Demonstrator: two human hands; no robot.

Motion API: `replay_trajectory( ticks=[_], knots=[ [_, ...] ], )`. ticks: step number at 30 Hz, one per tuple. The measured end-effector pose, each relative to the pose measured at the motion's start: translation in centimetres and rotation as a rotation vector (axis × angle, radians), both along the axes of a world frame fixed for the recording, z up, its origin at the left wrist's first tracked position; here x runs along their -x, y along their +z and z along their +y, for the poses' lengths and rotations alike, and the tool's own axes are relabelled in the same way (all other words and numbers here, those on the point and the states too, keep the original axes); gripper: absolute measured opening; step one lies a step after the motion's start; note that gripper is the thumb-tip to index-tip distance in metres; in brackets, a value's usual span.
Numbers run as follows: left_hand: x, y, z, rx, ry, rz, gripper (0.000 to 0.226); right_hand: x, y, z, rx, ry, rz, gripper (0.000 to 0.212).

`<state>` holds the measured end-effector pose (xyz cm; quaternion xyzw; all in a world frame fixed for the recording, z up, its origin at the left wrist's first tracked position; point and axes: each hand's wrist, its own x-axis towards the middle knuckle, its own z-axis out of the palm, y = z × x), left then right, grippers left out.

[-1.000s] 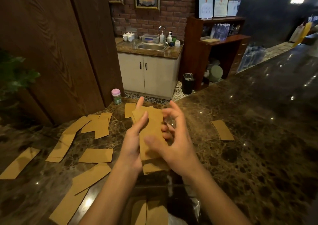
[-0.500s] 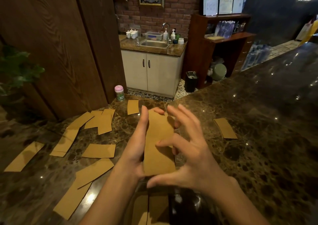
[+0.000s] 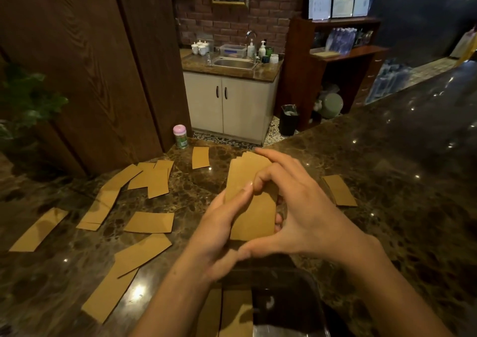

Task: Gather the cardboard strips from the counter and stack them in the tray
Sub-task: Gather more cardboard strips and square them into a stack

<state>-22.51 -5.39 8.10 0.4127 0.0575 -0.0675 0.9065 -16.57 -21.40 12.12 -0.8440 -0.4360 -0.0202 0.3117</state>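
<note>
Dark marbled desk (image 3: 387, 182) is being used for sorting, with a sheaf of cardboard strips (image 3: 251, 207) being held above it in both hands.

The sheaf is being gripped along its left edge by the left hand (image 3: 219, 231), thumb laid on the top face and fingers curled beneath, while its far end and right side are being clasped by the curled right hand (image 3: 304, 220), thumb at the near corner. It is being held just beyond a dark tray (image 3: 309, 280) at the near edge, where other strips (image 3: 232, 311) are lying flat. Loose strips (image 3: 149, 222) are lying scattered across the desk on the left, and a single strip (image 3: 339, 190) is lying apart on the right. A pink-lidded jar (image 3: 180, 136) is standing at the far edge beside wood panelling (image 3: 90, 78).
</note>
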Motion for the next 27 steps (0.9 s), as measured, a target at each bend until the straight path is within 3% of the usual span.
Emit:
replay_trajectory(
  ticks=[4, 6, 10, 13, 15, 18, 22, 27],
  knots=[
    [0.0, -0.1, 0.2, -0.066, 0.175, 0.018, 0.054, 0.8, -0.8, 0.7, -0.462, -0.204, 0.386, 0.066],
    [0.0, 0.0, 0.3, -0.08, 0.233, -0.005, 0.056, 0.7, -1.2, 0.9, -0.591, -0.257, 0.506, 0.062],
    [0.2, 0.4, 0.0, -0.121, 0.284, -0.034, 0.054, 0.4, -1.1, 0.8, -0.626, -0.283, 0.507, 0.035],
    [0.3, 0.4, -0.1, -0.142, 0.303, -0.038, 0.061, 0.2, -1.3, 1.1, -0.779, -0.357, 0.545, 0.034],
    [0.3, 0.3, 0.1, -0.155, 0.31, -0.05, 0.066, 0.0, -1.2, 1.3, -0.843, -0.401, 0.56, 0.044],
    [0.2, 0.4, 0.5, -0.179, 0.342, -0.061, 0.06, -0.5, -0.5, -0.3, -0.635, -0.347, 0.602, 0.063],
    [-0.2, 0.9, 1.5, -0.251, 0.314, -0.063, 0.06, -1.0, 0.7, -2.2, -0.009, -0.122, 0.542, 0.042],
    [-0.3, 1.1, 0.7, -0.258, 0.251, -0.047, 0.048, -0.7, 0.3, -1.1, -0.037, -0.158, 0.457, 0.022]
  ],
)
